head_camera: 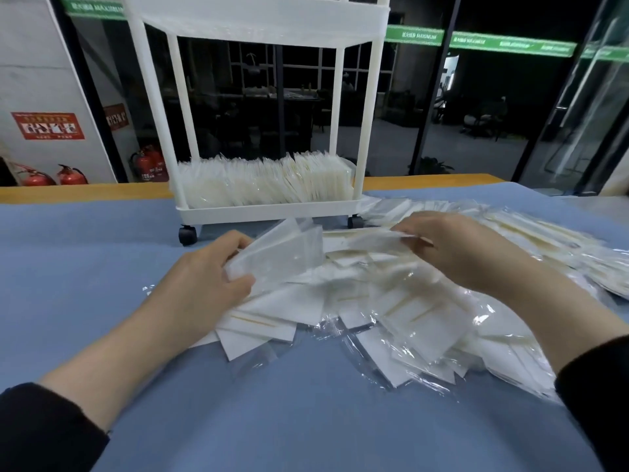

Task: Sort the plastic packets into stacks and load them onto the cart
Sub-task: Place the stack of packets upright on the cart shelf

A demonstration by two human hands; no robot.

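- Firstly, the left hand [207,277] has thumb and fingers curled round a small tilted stack of clear plastic packets with white inserts [282,253], held just above the table.
- Fingertips of the right hand [456,248] pinch the edge of one thin see-through packet [367,238], lifted off the heap.
- Below and between both hands a loose pile of the same white-filled plastic packets [391,311] sprawls, running off to the right edge.
- Black sleeves [44,430] cover both forearms near the bottom corners.
- Everything lies on a blue cloth-covered table [102,253] with an orange-brown far edge.
- A white plastic tiered cart on black castors [269,207] stands on the table just beyond the hands; its bottom shelf holds upright rows of packets [265,182].
- Behind it are dark glass walls with green banner strips [483,40]; their white lettering is too blurred to read.
- At left, red fire extinguishers [148,165] stand on the floor by a white wall bearing a red sign [47,126], text illegible.
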